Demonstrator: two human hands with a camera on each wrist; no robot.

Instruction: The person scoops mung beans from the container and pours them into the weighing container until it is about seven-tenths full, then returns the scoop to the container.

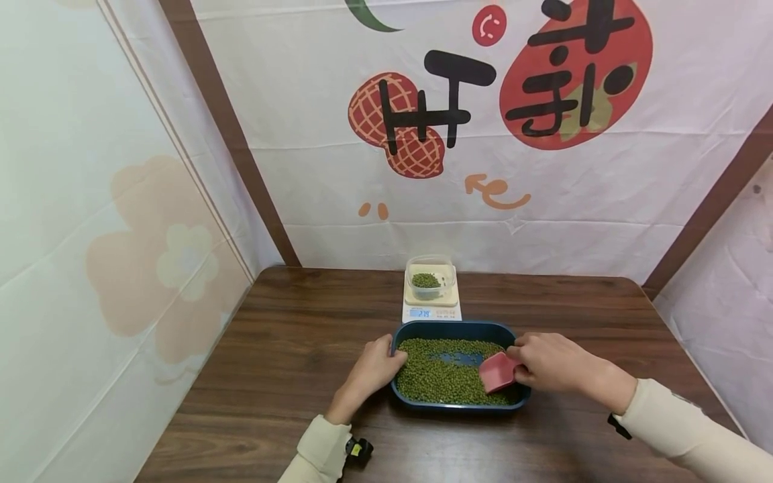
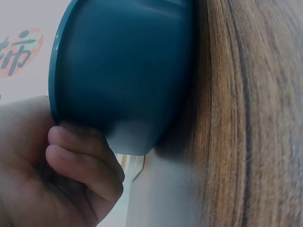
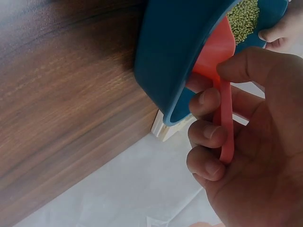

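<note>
A dark blue basin point(image 1: 459, 406) holds a wide layer of green mung beans point(image 1: 435, 382), with part of its floor bare near the middle. My left hand point(image 1: 376, 365) grips the basin's left rim, its thumb over the edge; in the left wrist view the curled fingers point(image 2: 90, 161) lie against the outer wall. At the right end my right hand point(image 1: 552, 362) holds a pink scoop point(image 1: 498, 372) by its handle. The scoop's bowl sits inside the basin among the beans. In the right wrist view the fingers curl round the scoop's handle point(image 3: 227, 123).
Behind the basin stands a white kitchen scale point(image 1: 431, 313) with a lit display. On it rests a clear plastic container point(image 1: 447, 268) with a small heap of mung beans point(image 1: 426, 280). The brown wooden table point(image 1: 290, 389) meets a printed cloth point(image 1: 338, 241) at the back.
</note>
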